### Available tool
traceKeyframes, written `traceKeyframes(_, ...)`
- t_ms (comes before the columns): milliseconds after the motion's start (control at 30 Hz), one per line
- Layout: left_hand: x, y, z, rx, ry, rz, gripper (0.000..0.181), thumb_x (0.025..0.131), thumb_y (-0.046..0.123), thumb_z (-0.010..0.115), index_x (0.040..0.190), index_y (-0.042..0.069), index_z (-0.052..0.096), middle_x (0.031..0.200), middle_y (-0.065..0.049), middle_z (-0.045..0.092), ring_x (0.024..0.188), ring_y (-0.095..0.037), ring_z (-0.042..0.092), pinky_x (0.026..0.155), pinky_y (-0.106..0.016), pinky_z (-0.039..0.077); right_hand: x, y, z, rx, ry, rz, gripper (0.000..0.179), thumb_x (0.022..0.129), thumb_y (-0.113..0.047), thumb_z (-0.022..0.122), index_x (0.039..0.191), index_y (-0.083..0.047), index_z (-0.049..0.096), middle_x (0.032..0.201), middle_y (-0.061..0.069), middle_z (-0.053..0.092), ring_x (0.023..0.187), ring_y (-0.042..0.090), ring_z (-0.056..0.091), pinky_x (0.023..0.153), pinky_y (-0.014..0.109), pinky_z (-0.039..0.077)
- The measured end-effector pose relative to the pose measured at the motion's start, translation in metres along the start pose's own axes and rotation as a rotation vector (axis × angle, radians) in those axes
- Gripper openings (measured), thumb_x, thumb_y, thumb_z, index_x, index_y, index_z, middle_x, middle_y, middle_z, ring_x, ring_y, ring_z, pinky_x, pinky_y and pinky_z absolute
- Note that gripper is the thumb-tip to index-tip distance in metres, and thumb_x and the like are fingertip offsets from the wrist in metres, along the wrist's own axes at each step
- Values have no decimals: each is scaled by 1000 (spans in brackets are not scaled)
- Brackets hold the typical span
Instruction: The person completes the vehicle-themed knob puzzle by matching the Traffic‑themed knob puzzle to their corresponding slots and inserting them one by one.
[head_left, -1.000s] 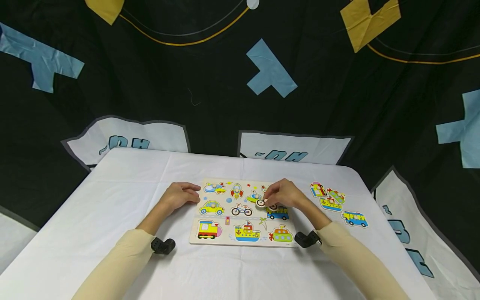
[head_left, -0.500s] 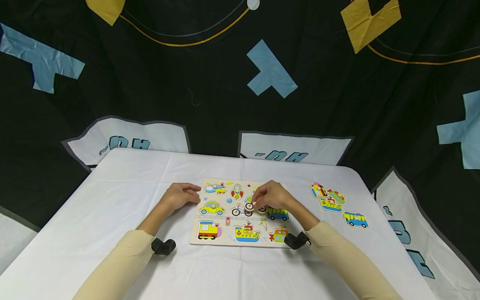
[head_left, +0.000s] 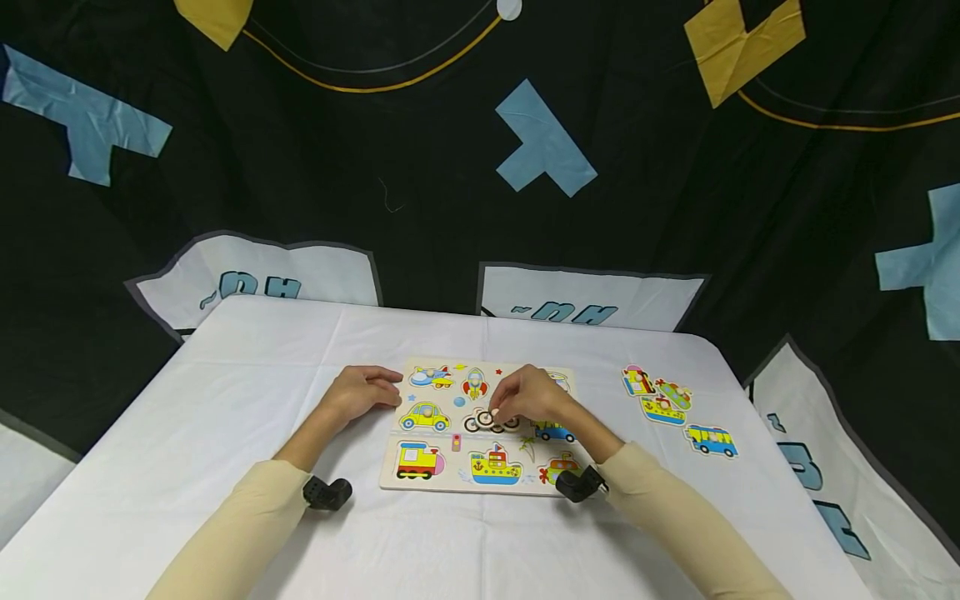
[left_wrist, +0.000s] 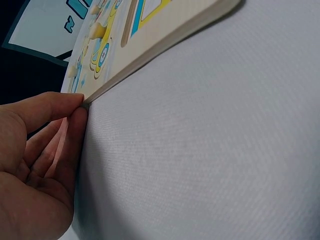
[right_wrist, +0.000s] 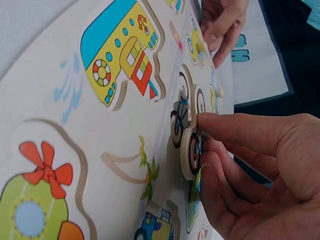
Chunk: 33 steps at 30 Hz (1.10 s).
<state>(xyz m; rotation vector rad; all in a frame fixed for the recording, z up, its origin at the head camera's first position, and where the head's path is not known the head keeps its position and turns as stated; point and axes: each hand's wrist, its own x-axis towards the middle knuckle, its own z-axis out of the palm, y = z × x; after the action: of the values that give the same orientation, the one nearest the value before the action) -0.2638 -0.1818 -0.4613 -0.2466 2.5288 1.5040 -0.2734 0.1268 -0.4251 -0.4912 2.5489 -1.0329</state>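
My right hand (head_left: 531,395) pinches a wooden bicycle puzzle piece (right_wrist: 189,155) by thumb and fingertips. The piece is tilted close over the bicycle-shaped recess (right_wrist: 180,112) of the wooden puzzle board (head_left: 450,483), overlapping its printed bicycle. My left hand (head_left: 360,389) pinches the board's left edge, thumb and finger meeting there in the left wrist view. Knobbed pieces such as the car (head_left: 424,416), the airplane (head_left: 431,377) and the rocket (head_left: 474,384) sit in the board. My right hand hides part of the board's upper right.
Right of the board, a train piece (head_left: 637,380), a submarine piece (head_left: 673,393) and a ship piece (head_left: 662,409) lie close together on the white-covered table (head_left: 300,350). A bus piece (head_left: 711,440) lies nearer. Behind hangs a black curtain (head_left: 420,167).
My right hand has carried the bicycle piece leftward across the board, from beside the printed bus to over the printed bicycle. My left hand has stayed at the board's edge.
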Motion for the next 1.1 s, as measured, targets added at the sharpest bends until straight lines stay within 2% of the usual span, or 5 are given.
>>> traceKeyframes(367, 0, -1, 1, 8, 0, 6, 44, 83, 12, 79, 126, 6, 69, 82, -1, 74, 75, -14, 65, 73, -23, 50, 4, -8, 6, -4, -14, 1, 11, 75, -10, 86, 83, -12, 78, 71, -6, 68, 69, 10, 57, 65, 25, 45)
traceKeyframes(567, 0, -1, 0, 19, 0, 11, 45, 83, 13, 79, 126, 7, 69, 81, 0, 74, 75, -14, 65, 73, -24, 49, 7, -8, 11, -22, -15, -6, 12, 74, -11, 86, 83, -13, 78, 75, -5, 70, 73, 12, 58, 67, 26, 45)
traceKeyframes(1100, 0, -1, 0, 18, -5, 13, 45, 83, 13, 79, 127, 7, 69, 83, -2, 74, 76, -14, 66, 75, -24, 49, 9, -8, 17, -33, -20, -3, 12, 73, -13, 86, 82, -15, 79, 73, -7, 69, 73, 12, 57, 69, 26, 44)
